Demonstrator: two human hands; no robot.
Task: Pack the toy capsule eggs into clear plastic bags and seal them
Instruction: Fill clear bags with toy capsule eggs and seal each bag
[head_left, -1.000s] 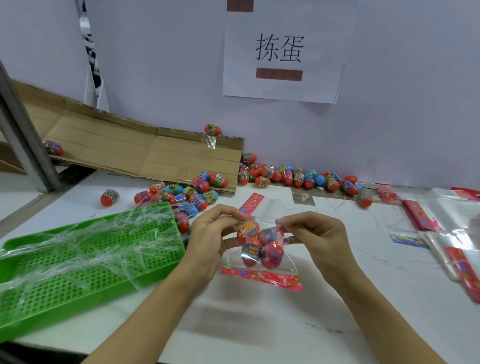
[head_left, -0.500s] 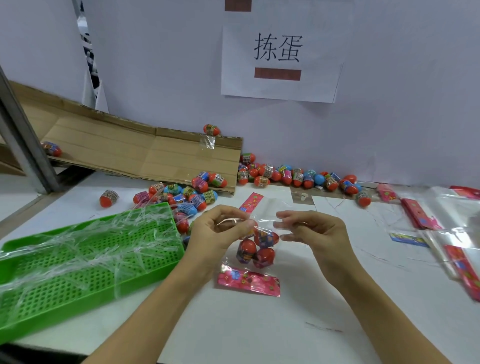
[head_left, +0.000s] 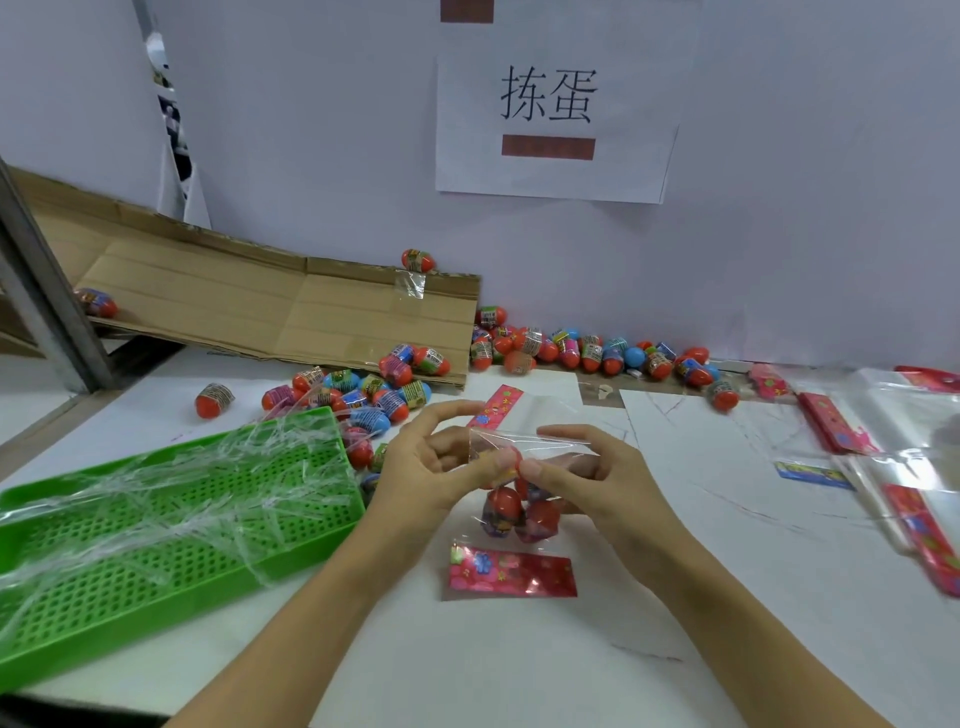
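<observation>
Nearest the viewer, two bare forearms reach up from the bottom edge to meet over the white table (head_left: 519, 665). Between the hands hangs a clear bag (head_left: 519, 499), its pink printed strip lowest, a cluster of red eggs (head_left: 522, 514) bunched above it, and its mouth uppermost, running left to right. The left hand (head_left: 431, 467) and right hand (head_left: 582, 473) each pinch that mouth, thumbs nearly touching at the middle, fingers curled behind the film. Both are equally near, and the eggs hang straight below the grip, so sealing likely means folding or pressing along that top edge. Left of the hands lies a green tray (head_left: 156, 545) draped in film. Farther back, loose eggs (head_left: 587, 353) line the wall beside a cardboard ramp (head_left: 291, 312). Spare bags (head_left: 893, 467) lie to the right.
</observation>
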